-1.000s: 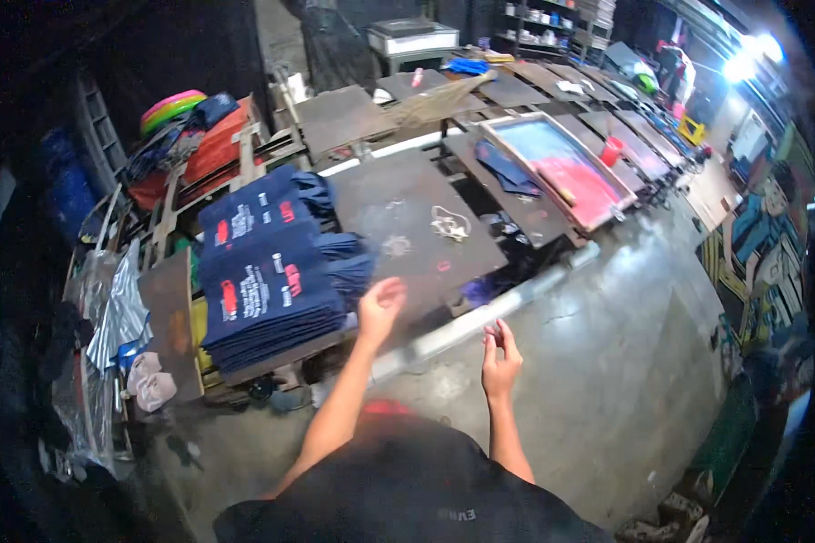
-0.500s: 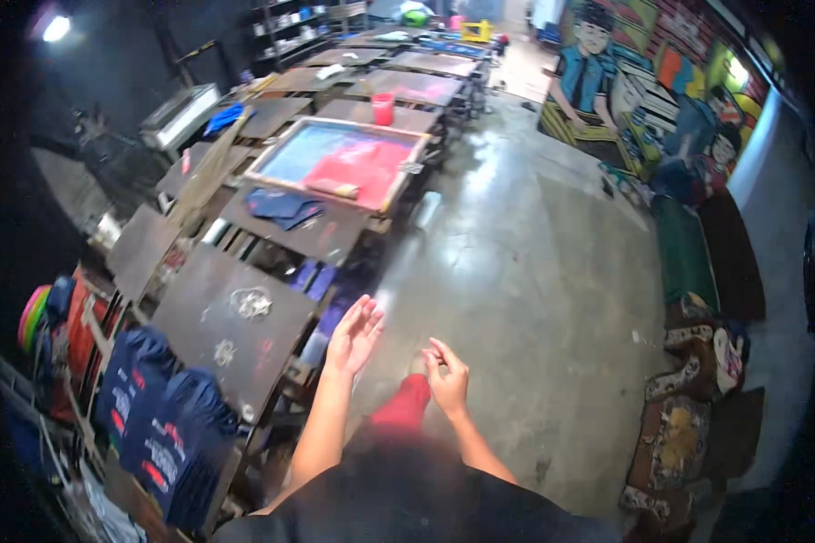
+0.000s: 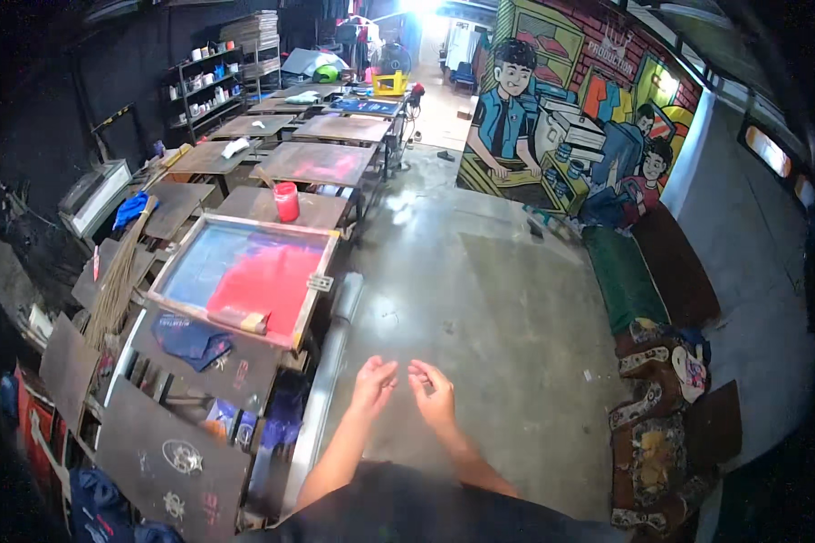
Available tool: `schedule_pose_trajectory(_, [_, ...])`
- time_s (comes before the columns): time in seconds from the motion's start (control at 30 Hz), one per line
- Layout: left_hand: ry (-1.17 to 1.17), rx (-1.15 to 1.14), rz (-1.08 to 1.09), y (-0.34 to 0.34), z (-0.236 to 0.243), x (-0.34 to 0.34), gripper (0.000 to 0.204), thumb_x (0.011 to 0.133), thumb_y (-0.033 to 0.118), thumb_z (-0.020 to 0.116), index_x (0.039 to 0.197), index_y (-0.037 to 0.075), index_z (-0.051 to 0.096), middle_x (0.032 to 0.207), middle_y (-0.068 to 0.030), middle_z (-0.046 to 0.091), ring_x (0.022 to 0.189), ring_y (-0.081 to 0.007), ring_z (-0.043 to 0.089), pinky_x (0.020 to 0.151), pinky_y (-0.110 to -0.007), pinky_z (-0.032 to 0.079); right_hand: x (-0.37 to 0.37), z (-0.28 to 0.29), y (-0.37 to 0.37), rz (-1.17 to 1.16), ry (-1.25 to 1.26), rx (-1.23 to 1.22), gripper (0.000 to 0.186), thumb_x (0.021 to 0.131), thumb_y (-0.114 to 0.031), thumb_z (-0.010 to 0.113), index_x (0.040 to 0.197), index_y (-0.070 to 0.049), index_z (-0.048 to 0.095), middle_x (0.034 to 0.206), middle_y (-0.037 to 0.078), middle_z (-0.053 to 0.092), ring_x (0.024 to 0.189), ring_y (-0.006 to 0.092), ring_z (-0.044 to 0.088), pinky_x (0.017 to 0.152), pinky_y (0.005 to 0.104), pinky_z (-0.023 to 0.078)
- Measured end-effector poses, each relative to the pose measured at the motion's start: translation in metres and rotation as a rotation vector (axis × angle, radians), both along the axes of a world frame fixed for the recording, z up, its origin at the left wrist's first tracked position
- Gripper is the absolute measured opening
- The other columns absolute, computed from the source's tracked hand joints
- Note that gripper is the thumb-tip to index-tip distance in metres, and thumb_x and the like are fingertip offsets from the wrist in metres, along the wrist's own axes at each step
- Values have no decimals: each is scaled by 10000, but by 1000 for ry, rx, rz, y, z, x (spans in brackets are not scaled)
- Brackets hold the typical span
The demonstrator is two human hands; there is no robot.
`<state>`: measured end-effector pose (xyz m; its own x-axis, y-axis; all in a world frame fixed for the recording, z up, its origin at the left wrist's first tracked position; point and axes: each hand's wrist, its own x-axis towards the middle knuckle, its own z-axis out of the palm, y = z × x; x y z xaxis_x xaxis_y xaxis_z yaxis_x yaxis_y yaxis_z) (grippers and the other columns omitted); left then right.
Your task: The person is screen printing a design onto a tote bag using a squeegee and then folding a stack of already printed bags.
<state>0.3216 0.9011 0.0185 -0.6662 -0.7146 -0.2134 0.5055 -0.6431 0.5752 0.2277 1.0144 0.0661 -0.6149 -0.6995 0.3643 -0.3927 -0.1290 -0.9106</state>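
My left hand and my right hand are raised side by side in front of my body, above the concrete floor. The fingers of both are loosely curved, with a gap between the two hands, and I see nothing held in either. Left of my hands lies a wooden-framed printing screen with red ink spread over a blue mesh. A squeegee rests on its near edge. A dark blue folded garment lies on the board just nearer than the screen.
A row of dark printing boards runs away along the left. A red bucket stands beyond the screen. Shelves hold small containers. The concrete floor stretches ahead; a patterned armchair and green sofa line the right, near a painted mural.
The view has moved forward and swung, bringing the screen nearer on the left. My left hand has curled from stretched-out fingers, and both hands are closer together and level.
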Motion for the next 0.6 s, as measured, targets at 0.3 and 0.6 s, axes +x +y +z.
schedule_pose_trajectory(0.3, [116, -8, -308, -59, 13, -88, 404, 1009, 431, 501, 1243, 105, 547, 1150, -122, 644, 994, -197, 614, 838, -317, 476, -84, 2, -84, -128, 61, 50, 210, 868, -109, 682, 1057, -18, 694, 858, 80, 702, 749, 153, 642, 715, 294, 512])
schedule_pose_trajectory(0.6, [302, 200, -481, -139, -9, -214, 511, 1031, 464, 408, 1362, 79, 476, 1370, -91, 563, 1009, -193, 581, 932, -376, 437, -234, -57, -181, -270, -453, 39, 294, 961, -247, 619, 797, -10, 675, 609, -4, 605, 560, 62, 530, 502, 270, 425])
